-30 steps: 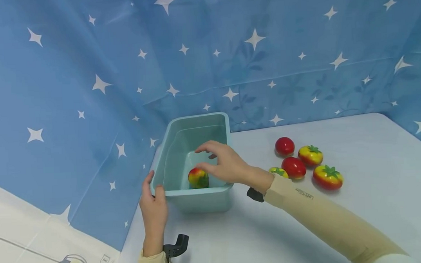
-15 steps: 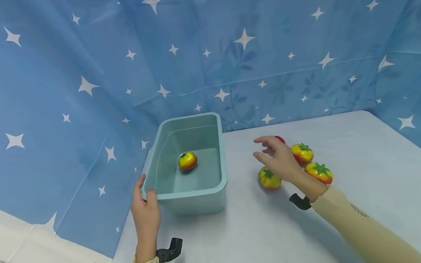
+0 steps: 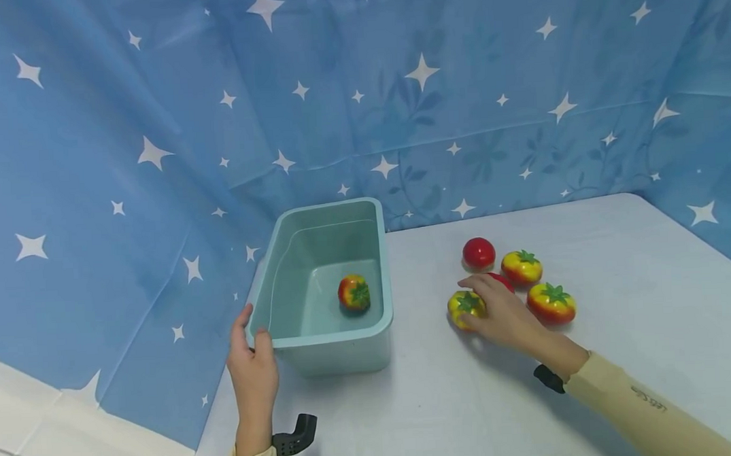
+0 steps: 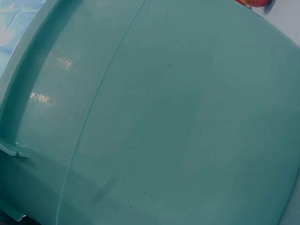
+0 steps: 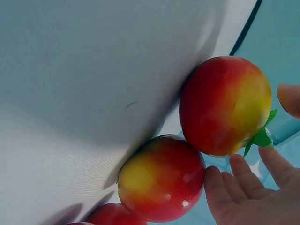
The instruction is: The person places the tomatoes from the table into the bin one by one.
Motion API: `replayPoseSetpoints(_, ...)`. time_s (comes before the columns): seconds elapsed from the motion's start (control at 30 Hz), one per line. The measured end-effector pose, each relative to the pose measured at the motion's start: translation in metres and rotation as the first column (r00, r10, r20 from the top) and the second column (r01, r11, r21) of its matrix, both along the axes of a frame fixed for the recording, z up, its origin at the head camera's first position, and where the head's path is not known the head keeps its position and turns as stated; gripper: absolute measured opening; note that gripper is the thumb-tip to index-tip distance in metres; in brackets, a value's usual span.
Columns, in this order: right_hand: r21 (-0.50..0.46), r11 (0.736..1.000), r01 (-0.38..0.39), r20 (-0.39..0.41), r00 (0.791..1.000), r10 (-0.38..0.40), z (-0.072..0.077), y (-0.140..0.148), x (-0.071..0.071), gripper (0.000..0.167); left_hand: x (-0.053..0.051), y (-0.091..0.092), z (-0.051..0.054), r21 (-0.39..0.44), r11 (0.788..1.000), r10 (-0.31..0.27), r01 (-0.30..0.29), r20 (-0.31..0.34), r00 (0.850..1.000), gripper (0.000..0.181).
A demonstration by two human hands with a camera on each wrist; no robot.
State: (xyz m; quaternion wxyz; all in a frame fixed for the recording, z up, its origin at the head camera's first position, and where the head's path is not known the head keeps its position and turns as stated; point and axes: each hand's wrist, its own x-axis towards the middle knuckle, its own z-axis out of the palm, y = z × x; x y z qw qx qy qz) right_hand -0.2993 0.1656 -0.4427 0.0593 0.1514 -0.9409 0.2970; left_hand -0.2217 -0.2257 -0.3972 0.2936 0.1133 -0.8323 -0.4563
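Note:
In the head view, my left hand (image 3: 254, 382) grips the near left corner of a teal plastic bin (image 3: 327, 338), thumb over the rim. Inside the bin lies a yellow-red toy tomato (image 3: 353, 294) with a green leafy top. My right hand (image 3: 507, 317) is over another yellow-red toy tomato (image 3: 459, 304) on the table. In the right wrist view, the thumb stands apart from this tomato (image 5: 225, 103), and the loosely spread fingertips (image 5: 241, 164) are close by its green leaf. Whether they touch it I cannot tell. A neighbouring tomato (image 5: 161, 178) leans against it.
Behind the right hand sit a red tomato (image 3: 479, 253), a partly hidden red one (image 3: 504, 281) and two yellow-red ones (image 3: 522, 267) (image 3: 551, 303). A blue star-patterned curtain (image 3: 335, 86) hangs behind the white-covered table (image 3: 422, 402).
My right hand has left the bin, moved right and lowered over the near tomato. The tomato inside the bin has rolled about. My left hand keeps its hold on the bin.

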Motion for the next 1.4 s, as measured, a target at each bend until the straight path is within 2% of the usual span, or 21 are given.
replayPoseSetpoints(0.27, 0.002, 1.0, -0.021, 0.032, 0.999, 0.021, -0.003, -0.003, 0.005, 0.072, 0.0, 0.0, 0.0, 0.005, 1.0, 0.009, -0.009, 0.011, 1.0, 0.049)
replayPoseSetpoints(0.6, 0.086, 0.994, -0.063, 0.029, 0.998, 0.06, -0.002, -0.004, 0.009, 0.08, 0.0, 0.001, 0.001, 0.005, 1.0, 0.013, -0.013, 0.013, 1.0, 0.049)
replayPoseSetpoints(0.77, 0.097, 0.993, -0.07, 0.016, 0.997, 0.069, -0.001, -0.005, 0.008, 0.081, 0.0, 0.0, 0.0, 0.003, 1.0, 0.013, -0.013, 0.01, 1.0, 0.049)
replayPoseSetpoints(0.9, 0.059, 0.996, -0.063, -0.011, 0.998, 0.063, 0.0, -0.005, 0.006, 0.081, -0.001, 0.001, -0.001, 0.006, 1.0, 0.013, -0.013, 0.003, 1.0, 0.049)
replayPoseSetpoints(1.07, -0.05, 0.997, -0.057, -0.026, 0.998, 0.055, 0.008, -0.006, 0.003, 0.079, 0.0, 0.0, -0.001, -0.003, 1.0, 0.01, -0.01, -0.005, 1.0, 0.049)
replayPoseSetpoints(1.2, -0.14, 0.989, -0.042, -0.025, 0.999, 0.039, 0.018, -0.009, 0.001, 0.078, 0.0, 0.0, 0.0, -0.009, 1.0, 0.005, -0.006, -0.014, 1.0, 0.05)
replayPoseSetpoints(1.4, -0.236, 0.969, -0.07, -0.088, 0.995, 0.05, 0.034, -0.018, -0.005, 0.074, 0.0, 0.001, 0.001, -0.014, 1.0, 0.005, -0.005, -0.019, 1.0, 0.05)
